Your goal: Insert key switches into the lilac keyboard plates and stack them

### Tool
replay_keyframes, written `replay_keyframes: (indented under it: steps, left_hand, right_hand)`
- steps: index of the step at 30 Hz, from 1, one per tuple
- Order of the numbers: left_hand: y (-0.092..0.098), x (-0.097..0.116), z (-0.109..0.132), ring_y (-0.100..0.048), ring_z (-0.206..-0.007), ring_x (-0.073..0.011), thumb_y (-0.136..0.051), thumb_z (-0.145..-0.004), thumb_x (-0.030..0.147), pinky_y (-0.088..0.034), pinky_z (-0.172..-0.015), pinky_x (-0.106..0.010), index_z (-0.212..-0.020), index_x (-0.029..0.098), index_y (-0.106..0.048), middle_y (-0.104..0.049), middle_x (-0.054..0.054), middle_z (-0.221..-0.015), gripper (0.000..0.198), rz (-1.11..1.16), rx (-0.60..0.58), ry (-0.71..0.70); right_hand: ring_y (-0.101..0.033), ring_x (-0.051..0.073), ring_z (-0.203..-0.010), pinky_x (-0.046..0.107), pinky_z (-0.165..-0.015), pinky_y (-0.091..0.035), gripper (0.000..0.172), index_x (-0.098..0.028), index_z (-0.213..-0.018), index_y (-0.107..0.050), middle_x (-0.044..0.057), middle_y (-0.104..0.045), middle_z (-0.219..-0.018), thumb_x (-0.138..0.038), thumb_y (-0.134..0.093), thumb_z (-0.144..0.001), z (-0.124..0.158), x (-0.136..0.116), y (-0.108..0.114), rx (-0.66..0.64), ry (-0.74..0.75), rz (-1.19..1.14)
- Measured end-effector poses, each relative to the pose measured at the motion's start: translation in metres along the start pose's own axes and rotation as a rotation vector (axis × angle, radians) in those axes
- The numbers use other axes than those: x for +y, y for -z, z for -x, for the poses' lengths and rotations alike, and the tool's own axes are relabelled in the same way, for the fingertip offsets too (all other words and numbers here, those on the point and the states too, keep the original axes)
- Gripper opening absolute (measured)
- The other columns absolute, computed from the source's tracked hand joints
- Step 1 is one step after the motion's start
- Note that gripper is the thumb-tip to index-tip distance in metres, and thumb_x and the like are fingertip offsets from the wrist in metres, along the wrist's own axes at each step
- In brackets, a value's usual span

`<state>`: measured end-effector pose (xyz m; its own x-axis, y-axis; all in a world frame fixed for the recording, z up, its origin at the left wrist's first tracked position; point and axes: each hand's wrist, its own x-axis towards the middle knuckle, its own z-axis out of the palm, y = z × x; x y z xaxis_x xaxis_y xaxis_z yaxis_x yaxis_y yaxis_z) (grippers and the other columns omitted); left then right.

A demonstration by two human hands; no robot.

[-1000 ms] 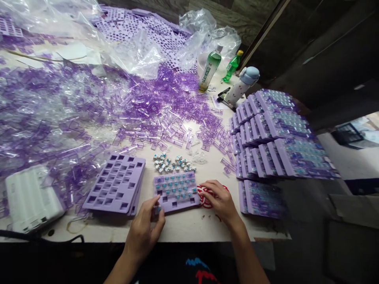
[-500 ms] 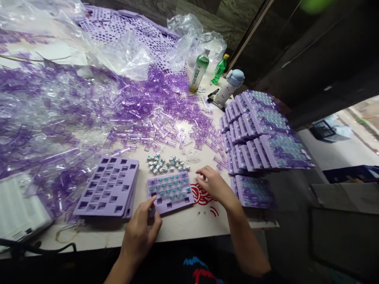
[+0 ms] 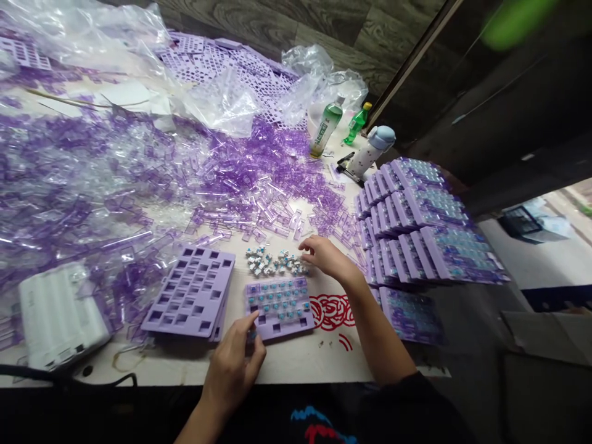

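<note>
Our left hand (image 3: 231,370) pinches a keyboard switch (image 3: 251,336) at the lower-left corner of a lilac switch plate (image 3: 280,320), while our right hand (image 3: 326,258), fingers slightly apart, rests at a loose switch pile (image 3: 275,262) at the plate's twelve o'clock, with loaded plates (image 3: 416,228) stacked at two o'clock.

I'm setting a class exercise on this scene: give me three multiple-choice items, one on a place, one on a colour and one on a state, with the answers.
1. Where is the right hand?
A. Next to the loose keyboard switches
B. On the white box
C. Around the green bottle

2. What colour is the switch plate?
A. Red
B. Lilac
C. Black

3. What state is that plate in?
A. Bare
B. Partly filled
C. Snapped in half

Answers:
1. A: its fingertips are close to the pile.
2. B: the colour shows around the holes.
3. B: switches fill the upper rows, while square holes stay open along the lower edge.
</note>
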<state>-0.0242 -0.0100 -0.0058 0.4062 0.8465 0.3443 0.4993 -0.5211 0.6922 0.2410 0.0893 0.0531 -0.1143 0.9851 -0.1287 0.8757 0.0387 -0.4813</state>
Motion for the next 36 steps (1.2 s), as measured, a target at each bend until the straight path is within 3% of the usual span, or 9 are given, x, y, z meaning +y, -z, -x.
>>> replay_keyframes:
  steps: [5,11,15,18,22,25,27,32,36]
  left_hand:
    - [0.001,0.000,-0.001,-0.060,-0.086,-0.0158,-0.048,-0.083,0.014,-0.052,-0.075,-0.025,-0.122,0.014,-0.043,-0.058,-0.008,-0.097,0.039,-0.002,-0.003,-0.008]
    - [0.002,0.003,-0.003,-0.059,-0.086,-0.0157,-0.048,-0.083,0.013,-0.052,-0.074,-0.025,-0.121,0.014,-0.043,-0.056,-0.008,-0.096,0.039,-0.030,0.023,-0.019]
    - [0.002,0.007,0.004,-0.056,-0.081,-0.0168,-0.061,-0.074,0.013,-0.051,-0.066,-0.026,-0.113,0.015,-0.053,-0.051,-0.009,-0.096,0.040,-0.227,0.232,-0.094]
    - [0.006,0.014,0.004,-0.055,-0.077,-0.0151,-0.064,-0.069,0.007,-0.050,-0.068,-0.026,-0.107,0.016,-0.056,-0.051,-0.006,-0.090,0.040,-0.177,0.323,-0.212]
    - [0.014,0.030,-0.026,-0.058,-0.087,-0.0168,-0.054,-0.079,0.010,-0.050,-0.076,-0.029,-0.110,0.019,-0.054,-0.058,-0.007,-0.095,0.032,0.249,0.125,-0.008]
    - [0.015,0.042,-0.061,-0.063,-0.085,-0.0163,-0.045,-0.088,0.028,-0.052,-0.072,-0.028,-0.118,0.017,-0.050,-0.062,-0.009,-0.104,0.032,0.631,-0.086,0.404]
    - [0.012,0.048,-0.078,-0.064,-0.083,-0.0165,-0.047,-0.086,0.035,-0.051,-0.073,-0.028,-0.112,0.016,-0.055,-0.065,-0.007,-0.100,0.032,0.732,-0.125,0.501]
    - [0.001,0.059,-0.086,-0.060,-0.067,-0.0126,-0.054,-0.083,0.037,-0.047,-0.063,-0.022,-0.091,0.017,-0.064,-0.064,-0.001,-0.075,0.023,0.679,-0.190,0.480]
    - [-0.006,0.066,-0.080,-0.056,-0.059,-0.0104,-0.054,-0.083,0.037,-0.047,-0.059,-0.022,-0.092,0.017,-0.063,-0.064,0.000,-0.073,0.024,0.757,-0.264,0.517]
  right_hand:
    - [-0.059,0.014,-0.076,0.021,-0.069,-0.044,0.008,-0.016,-0.088,-0.066,0.002,-0.064,-0.085,-0.014,-0.062,-0.082,-0.014,0.009,0.010,0.037,0.000,-0.007]
    - [-0.052,0.026,-0.099,0.033,-0.085,-0.039,0.018,-0.011,-0.099,-0.065,0.015,-0.058,-0.105,-0.018,-0.057,-0.084,-0.057,0.031,0.013,0.281,-0.263,0.272]
    - [-0.048,0.029,-0.103,0.035,-0.088,-0.037,0.019,-0.006,-0.093,-0.066,0.018,-0.060,-0.097,-0.008,-0.055,-0.078,-0.074,0.033,0.007,0.289,-0.304,0.284]
    - [-0.052,0.025,-0.098,0.032,-0.087,-0.038,0.030,-0.005,-0.103,-0.062,0.016,-0.061,-0.095,-0.001,-0.047,-0.077,-0.071,0.025,0.010,0.318,-0.307,0.249]
    - [-0.058,0.017,-0.081,0.028,-0.074,-0.045,0.037,-0.010,-0.121,-0.050,0.008,-0.062,-0.090,-0.010,-0.045,-0.084,-0.032,-0.005,0.013,0.378,-0.181,-0.140]
    - [-0.060,0.016,-0.078,0.028,-0.069,-0.049,0.034,-0.016,-0.116,-0.053,0.005,-0.063,-0.087,-0.020,-0.055,-0.082,0.018,-0.037,0.007,0.144,0.071,-0.757]
    - [-0.061,0.016,-0.078,0.028,-0.069,-0.051,0.030,-0.018,-0.113,-0.055,0.005,-0.063,-0.090,-0.021,-0.056,-0.083,0.050,-0.053,-0.001,0.025,0.124,-0.898]
    - [-0.053,0.021,-0.101,0.036,-0.088,-0.046,0.029,-0.022,-0.115,-0.058,0.008,-0.056,-0.107,-0.021,-0.057,-0.086,0.097,-0.058,-0.013,0.286,0.218,-0.510]
    - [-0.050,0.022,-0.104,0.038,-0.088,-0.045,0.045,-0.024,-0.129,-0.046,0.009,-0.054,-0.109,-0.020,-0.060,-0.086,0.114,-0.043,-0.015,0.311,0.345,-0.311]
